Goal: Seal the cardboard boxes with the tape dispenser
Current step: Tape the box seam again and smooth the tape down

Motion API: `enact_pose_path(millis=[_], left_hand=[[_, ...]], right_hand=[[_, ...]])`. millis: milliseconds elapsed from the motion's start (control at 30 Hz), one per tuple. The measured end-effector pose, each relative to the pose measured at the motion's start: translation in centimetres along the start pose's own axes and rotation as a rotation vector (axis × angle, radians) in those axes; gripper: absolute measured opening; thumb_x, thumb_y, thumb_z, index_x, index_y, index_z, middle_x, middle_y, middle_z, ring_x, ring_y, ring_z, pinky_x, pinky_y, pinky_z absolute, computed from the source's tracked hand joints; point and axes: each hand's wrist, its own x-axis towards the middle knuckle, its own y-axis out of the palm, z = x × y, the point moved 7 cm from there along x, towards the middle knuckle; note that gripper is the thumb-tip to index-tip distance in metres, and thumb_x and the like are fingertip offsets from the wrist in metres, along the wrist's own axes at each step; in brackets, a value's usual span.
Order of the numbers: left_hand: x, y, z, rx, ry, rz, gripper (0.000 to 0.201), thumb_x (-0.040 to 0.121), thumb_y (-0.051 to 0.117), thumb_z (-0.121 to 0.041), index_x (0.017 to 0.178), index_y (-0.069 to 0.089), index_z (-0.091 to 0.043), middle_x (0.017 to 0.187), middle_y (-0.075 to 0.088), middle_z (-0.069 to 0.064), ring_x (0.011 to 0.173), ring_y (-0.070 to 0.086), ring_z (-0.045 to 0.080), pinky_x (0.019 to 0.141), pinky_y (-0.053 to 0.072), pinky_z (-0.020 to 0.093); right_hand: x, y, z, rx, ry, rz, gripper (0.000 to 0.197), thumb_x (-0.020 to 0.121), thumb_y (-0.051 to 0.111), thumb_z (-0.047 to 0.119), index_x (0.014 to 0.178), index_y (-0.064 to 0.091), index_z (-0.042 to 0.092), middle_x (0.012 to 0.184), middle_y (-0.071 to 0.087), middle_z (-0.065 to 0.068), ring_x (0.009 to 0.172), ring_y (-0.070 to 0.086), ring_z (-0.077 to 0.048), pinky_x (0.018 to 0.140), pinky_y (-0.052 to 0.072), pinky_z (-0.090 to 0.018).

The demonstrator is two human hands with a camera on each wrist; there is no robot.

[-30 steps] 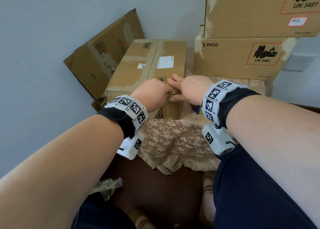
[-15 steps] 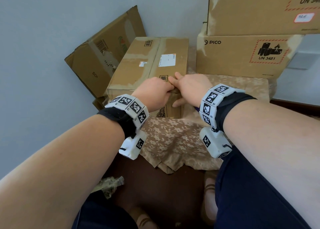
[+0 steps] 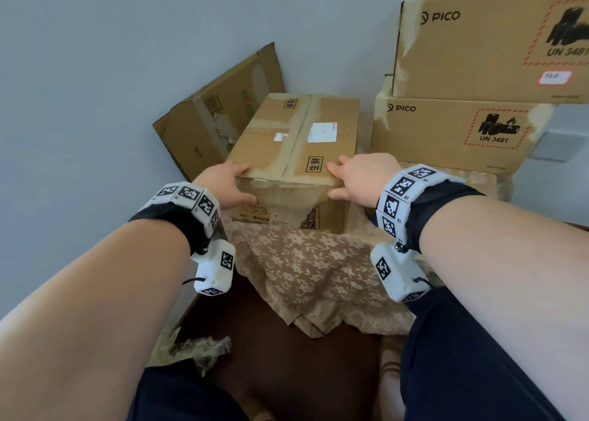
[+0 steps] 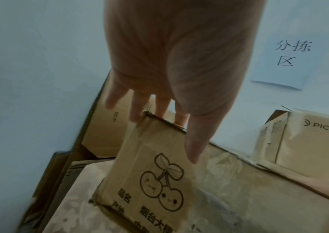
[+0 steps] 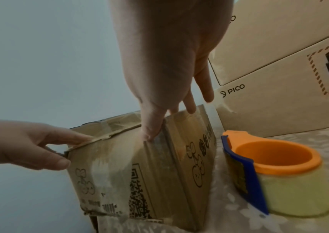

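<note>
A brown cardboard box (image 3: 287,140) with tape strips across its top stands on a floral cloth. My left hand (image 3: 228,181) lies over the box's near left corner, fingers (image 4: 135,110) straight on top and thumb flat on the front face with the cherry print (image 4: 159,181). At the near right corner my right hand (image 3: 357,175) does the same, its thumb (image 5: 151,130) pressed on the front face (image 5: 135,165). The tape dispenser (image 5: 275,170), orange and blue with a yellowish roll, stands on the cloth just right of the box, held by neither hand.
Two stacked PICO cartons (image 3: 446,133) rise at the right, close behind the dispenser. A flattened carton (image 3: 216,114) leans on the wall at the left. The floral cloth (image 3: 312,267) hangs over the near edge. A crumpled wrapper (image 3: 200,350) lies on the floor.
Both hands were together at the middle of the box's front top edge. They have slid apart, left hand to the left corner and right hand to the right corner.
</note>
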Motion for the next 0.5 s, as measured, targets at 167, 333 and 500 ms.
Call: enact_pose_path(millis=[167, 333, 500], left_hand=[[-0.9, -0.1, 0.0, -0.001, 0.061, -0.048, 0.082, 0.083, 0.069, -0.038, 0.15, 0.024, -0.022, 0.154, 0.026, 0.006, 0.141, 0.025, 0.022, 0.114, 0.021, 0.033], [-1.6, -0.5, -0.6, 0.068, 0.085, -0.089, 0.068, 0.088, 0.062, -0.033, 0.148, 0.03, -0.026, 0.147, 0.038, 0.002, 0.134, 0.033, 0.023, 0.11, 0.024, 0.035], [-1.5, -0.2, 1.2, 0.006, -0.048, -0.107, 0.064, 0.089, 0.06, -0.035, 0.145, 0.031, -0.038, 0.143, 0.036, 0.01, 0.128, 0.033, 0.034, 0.105, 0.033, 0.04]], right_hand=[[-0.1, -0.1, 1.1, 0.023, 0.066, -0.028, 0.042, 0.098, 0.04, 0.036, 0.136, 0.041, 0.017, 0.132, 0.05, -0.001, 0.125, 0.041, -0.023, 0.094, 0.042, -0.043], [-0.1, -1.0, 2.3, 0.032, 0.08, -0.079, 0.034, 0.094, 0.046, 0.021, 0.127, 0.05, 0.018, 0.124, 0.056, -0.002, 0.118, 0.045, -0.024, 0.102, 0.035, -0.043], [0.0, -1.5, 3.5, 0.066, 0.075, -0.085, 0.033, 0.093, 0.05, 0.02, 0.126, 0.051, 0.018, 0.115, 0.059, -0.004, 0.107, 0.051, -0.026, 0.093, 0.039, -0.041]])
